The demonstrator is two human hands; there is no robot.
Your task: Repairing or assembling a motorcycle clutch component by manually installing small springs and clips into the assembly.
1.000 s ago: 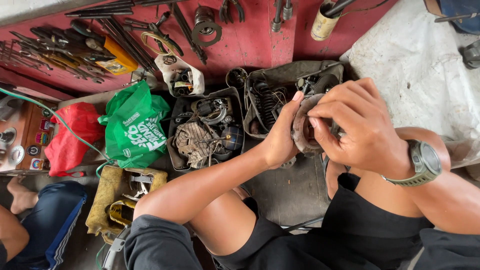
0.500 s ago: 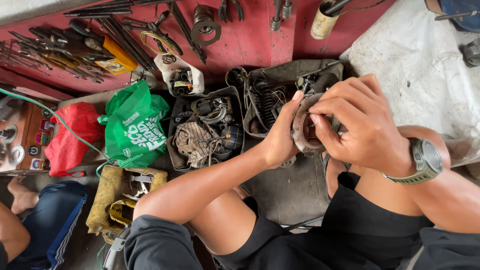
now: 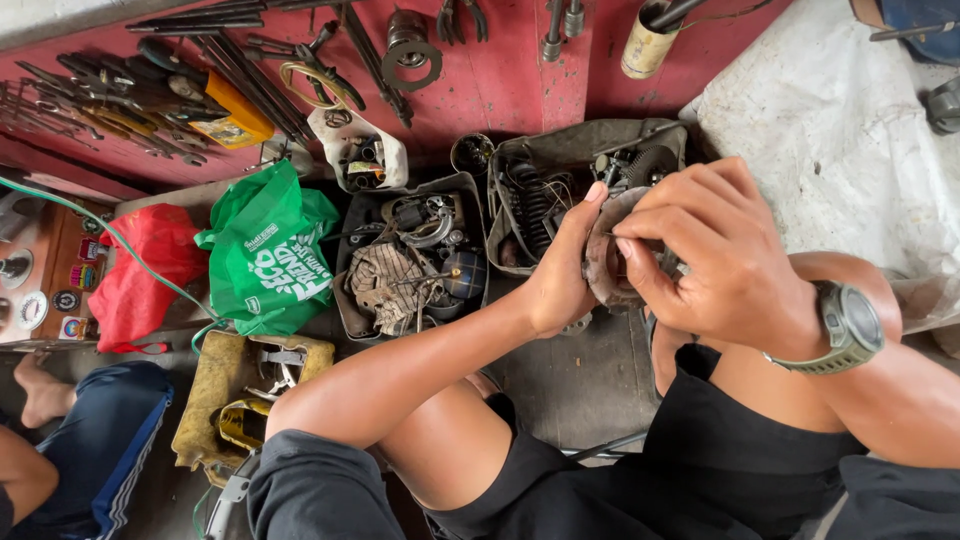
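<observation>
Squarely between both hands, over the lap: round rusty metal part (image 3: 608, 262), flat face toward the right; cradled along its left rim by left hand (image 3: 558, 275); right hand (image 3: 715, 255) clenched over its face, fingertips (image 3: 628, 250) pinching at centre; parts tray (image 3: 560, 150) just behind.

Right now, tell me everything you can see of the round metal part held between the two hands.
The round metal part looks like a worn, rust-brown disc with a darker centre, dull and dirty. It is held up on edge above the grey floor, in front of a tray of springs and parts. The left hand cups its left rim, thumb over the top; the right hand covers its right side, fingertips pressing at the centre. Its far side is hidden.
</observation>
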